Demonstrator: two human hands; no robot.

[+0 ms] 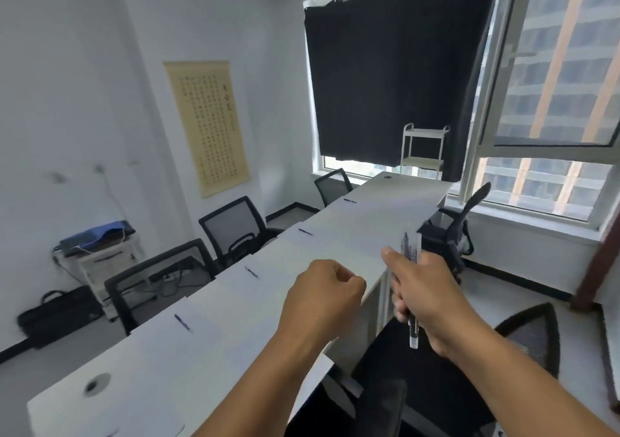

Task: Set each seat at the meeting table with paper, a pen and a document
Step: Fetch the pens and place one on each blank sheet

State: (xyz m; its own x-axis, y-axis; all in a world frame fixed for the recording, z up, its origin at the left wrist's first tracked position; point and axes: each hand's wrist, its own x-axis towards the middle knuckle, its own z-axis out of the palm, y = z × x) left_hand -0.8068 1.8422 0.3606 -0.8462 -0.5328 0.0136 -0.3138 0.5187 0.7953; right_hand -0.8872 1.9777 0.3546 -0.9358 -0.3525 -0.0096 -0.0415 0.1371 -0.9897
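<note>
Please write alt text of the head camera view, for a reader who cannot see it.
A person's right hand holds a bundle of pens beside a long white meeting table; the left hand is curled, holding nothing visible. Four pens lie on papers along the far side, facing black mesh chairs.

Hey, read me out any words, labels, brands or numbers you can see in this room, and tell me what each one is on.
Nothing can be read for certain.
Wall scroll: columns of small characters, too blurred to read.
Pens in the right hand: no legible marking.
Papers on the table: no print visible.
</note>
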